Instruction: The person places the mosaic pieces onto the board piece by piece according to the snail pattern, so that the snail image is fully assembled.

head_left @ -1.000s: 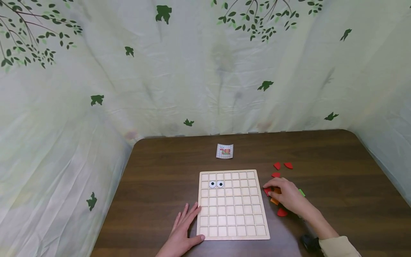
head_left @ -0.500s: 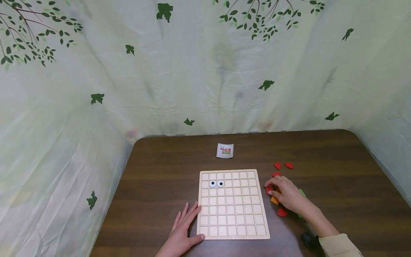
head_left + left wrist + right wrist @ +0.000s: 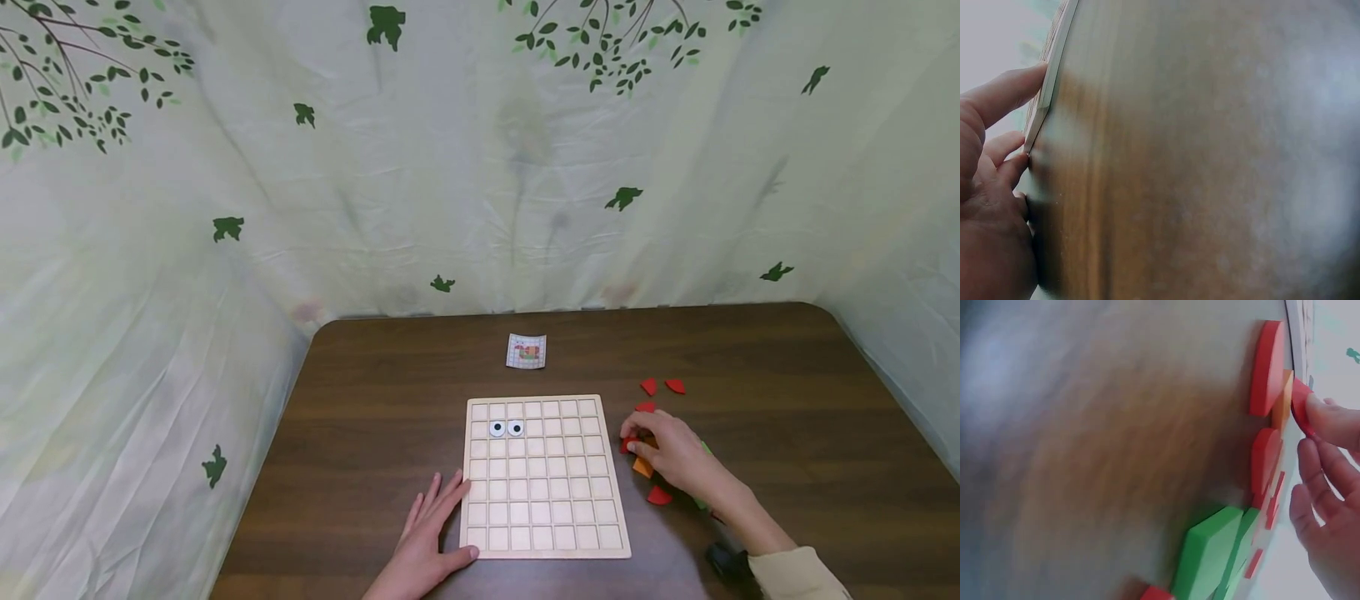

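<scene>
A pale wooden grid board lies on the table, with two googly-eye pieces in its second row. Along its left edge rests my left hand, fingers spread, thumb at the near corner; the left wrist view shows the thumb against the board's side. To the right of the board, my right hand pinches a red tile between thumb and fingers, tilted up in the right wrist view. Under and around that hand lie an orange tile, a rounded red tile and green tiles, partly hidden by the hand.
Beyond the board sits a small picture card with a gridded, coloured design. Several more red tiles lie past my right hand. The brown table ends at a pale curtain printed with leaves.
My right hand has shifted slightly right, away from the board, with the red tile at its fingertips. The left hand and the board have stayed put.
</scene>
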A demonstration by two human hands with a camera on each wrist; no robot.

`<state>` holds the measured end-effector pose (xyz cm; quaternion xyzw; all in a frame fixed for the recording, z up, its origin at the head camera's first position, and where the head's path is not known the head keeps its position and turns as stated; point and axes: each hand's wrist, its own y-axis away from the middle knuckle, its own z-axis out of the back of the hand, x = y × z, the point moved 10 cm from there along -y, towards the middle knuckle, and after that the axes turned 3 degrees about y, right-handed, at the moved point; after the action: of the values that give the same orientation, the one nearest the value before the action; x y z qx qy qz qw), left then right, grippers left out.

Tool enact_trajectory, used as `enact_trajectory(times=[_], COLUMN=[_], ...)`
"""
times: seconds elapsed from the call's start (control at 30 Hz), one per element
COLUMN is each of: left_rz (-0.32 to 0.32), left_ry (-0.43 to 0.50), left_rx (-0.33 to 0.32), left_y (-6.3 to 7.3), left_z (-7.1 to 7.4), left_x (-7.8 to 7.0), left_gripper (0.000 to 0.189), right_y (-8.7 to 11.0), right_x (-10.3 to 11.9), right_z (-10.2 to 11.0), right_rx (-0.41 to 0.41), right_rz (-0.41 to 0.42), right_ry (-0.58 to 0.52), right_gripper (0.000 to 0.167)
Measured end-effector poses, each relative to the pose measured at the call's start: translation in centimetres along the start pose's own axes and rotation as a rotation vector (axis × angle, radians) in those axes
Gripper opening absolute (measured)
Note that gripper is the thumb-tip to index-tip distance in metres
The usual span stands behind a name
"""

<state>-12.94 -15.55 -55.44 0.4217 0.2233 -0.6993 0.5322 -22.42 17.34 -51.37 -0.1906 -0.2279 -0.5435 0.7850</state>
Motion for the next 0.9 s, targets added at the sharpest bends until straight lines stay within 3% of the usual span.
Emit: enact_trajectory(times=[0.3, 0.6, 0.9], left_rz=[0.034, -0.015, -0.010], left_ry=[-0.010, -0.011, -0.032], left_rx=[0.017, 0.001, -0.007], left_y=[0.0, 0.0, 0.1], left_z=[-0.1, 0.1, 0.1], left_x=[0.5, 0.1, 0.1], left_gripper=[0.083, 0.082, 0.081], right_y=[-1.2, -2.9, -4.2], right_x=[1.9, 4.2, 5.3], right_z=[-0.3, -1.6, -2.4], right_rx=[-0.012, 0.012, 0.004], right_rz=[0.049, 0.090, 0.051], right_ry=[-0.127, -0.223, -0.270], right_gripper=[0.030, 0.031, 0.020])
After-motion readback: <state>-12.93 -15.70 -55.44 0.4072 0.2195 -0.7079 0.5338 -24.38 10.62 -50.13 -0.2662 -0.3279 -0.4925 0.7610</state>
